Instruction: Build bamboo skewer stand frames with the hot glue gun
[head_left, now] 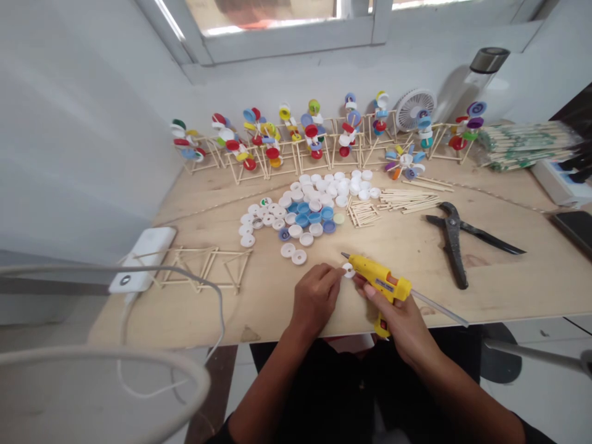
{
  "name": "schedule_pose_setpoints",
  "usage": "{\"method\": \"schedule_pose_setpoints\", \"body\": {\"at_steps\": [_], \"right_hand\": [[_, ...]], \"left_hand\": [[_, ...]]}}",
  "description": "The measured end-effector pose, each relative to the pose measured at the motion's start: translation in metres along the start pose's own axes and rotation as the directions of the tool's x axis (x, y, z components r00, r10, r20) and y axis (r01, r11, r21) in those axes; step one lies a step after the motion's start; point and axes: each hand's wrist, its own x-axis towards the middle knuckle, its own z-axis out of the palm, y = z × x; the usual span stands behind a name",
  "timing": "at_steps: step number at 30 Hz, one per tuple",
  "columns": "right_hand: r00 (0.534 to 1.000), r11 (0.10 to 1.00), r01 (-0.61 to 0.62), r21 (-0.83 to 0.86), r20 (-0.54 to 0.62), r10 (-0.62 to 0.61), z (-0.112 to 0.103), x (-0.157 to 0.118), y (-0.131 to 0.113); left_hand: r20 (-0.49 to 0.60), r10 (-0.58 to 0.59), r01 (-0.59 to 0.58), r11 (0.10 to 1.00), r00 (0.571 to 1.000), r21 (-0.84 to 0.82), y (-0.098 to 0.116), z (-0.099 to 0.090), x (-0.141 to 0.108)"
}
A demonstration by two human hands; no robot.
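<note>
My right hand [402,320] is wrapped round a yellow glue gun [377,274], whose nozzle points up and left and whose clear glue stick juts out behind. In my left hand [317,296], the fingers pinch the edge of a small white disc [348,270] with a centre hole. The disc sits just below the nozzle, close to my right fingertips; whether they touch it I cannot tell. Beyond my hands lies a pile of white and blue bottle caps [314,203], with two white discs [293,253] at its near side.
Stick frames with coloured caps [272,151] line the back. Pliers [456,240], loose sticks [407,200] and a phone [573,231] lie to the right. Stick frames [198,271], a white power bank [143,259] and a cable [217,302] are at the left.
</note>
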Motion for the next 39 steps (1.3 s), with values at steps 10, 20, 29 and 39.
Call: {"method": "schedule_pose_setpoints", "body": {"at_steps": [10,20,29,39], "right_hand": [[1.000,1.000,0.006,-0.002,-0.027,-0.006,0.000,0.000,0.007],[1.000,1.000,0.025,0.018,-0.006,-0.025,0.000,0.000,0.007],[0.998,0.998,0.051,0.023,-0.038,-0.050,0.000,-0.001,0.007],[0.997,0.995,0.013,0.094,-0.075,-0.006,-0.004,-0.003,0.010]], "left_hand": [[-0.023,0.004,-0.004,1.000,1.000,0.018,0.001,0.003,-0.001],[-0.060,-0.075,0.079,0.995,0.995,0.062,0.011,0.007,-0.003],[-0.022,-0.130,0.132,0.965,0.991,0.226,0.016,0.014,0.005],[0.055,-0.104,0.087,0.963,0.993,0.257,0.010,0.007,0.012]]}}
